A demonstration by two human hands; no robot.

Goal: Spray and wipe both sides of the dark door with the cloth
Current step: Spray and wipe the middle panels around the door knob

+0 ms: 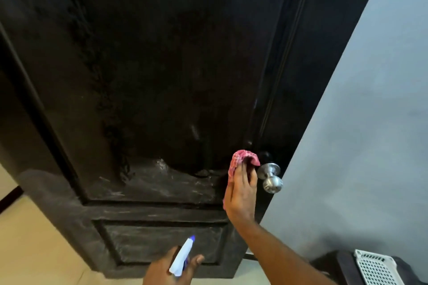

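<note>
The dark panelled door (150, 81) fills most of the view, with pale smears across its middle rail and lower panel. My right hand (242, 192) presses a red-and-white checked cloth (240, 157) flat against the door's right stile, just left of the silver door knob (269, 177). Its fingers lie straight over the cloth. Low in the view, my left hand (169, 269) grips a white spray bottle with a blue nozzle (184, 253), its tip pointing up toward the lower panel.
A pale blue wall (370, 134) runs along the right of the door. A white perforated basket (376, 268) sits on a dark object at the bottom right. Cream floor tiles (30, 238) show at the lower left.
</note>
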